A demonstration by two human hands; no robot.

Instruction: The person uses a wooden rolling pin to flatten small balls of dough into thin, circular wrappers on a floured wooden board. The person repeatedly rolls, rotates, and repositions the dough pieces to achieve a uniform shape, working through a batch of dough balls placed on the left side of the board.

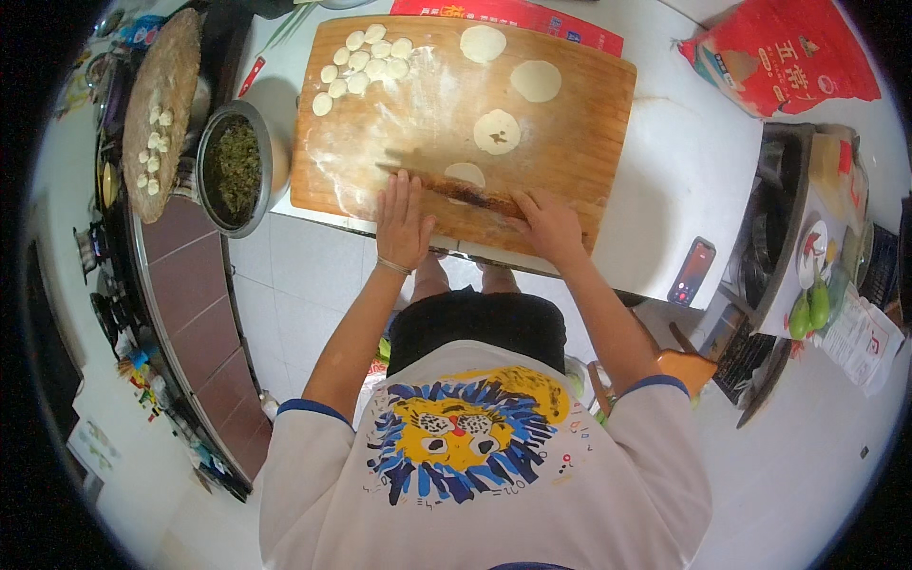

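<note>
Two flat hands' fingers atop rolling pin, dough disc beneath.

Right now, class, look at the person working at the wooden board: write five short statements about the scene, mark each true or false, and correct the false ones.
1. Both hands rest on a rolling pin lying across the wooden board. True: the left hand and right hand press on it.
2. The small dough pieces are piled at the board's near right corner. False: they cluster at its far left corner.
3. A metal bowl of green filling stands left of the board. True.
4. The phone lies on the board. False: it lies on the white table, to the right of the board.
5. Every piece of dough is rolled flat. False: only a few flat rounds are.
</note>
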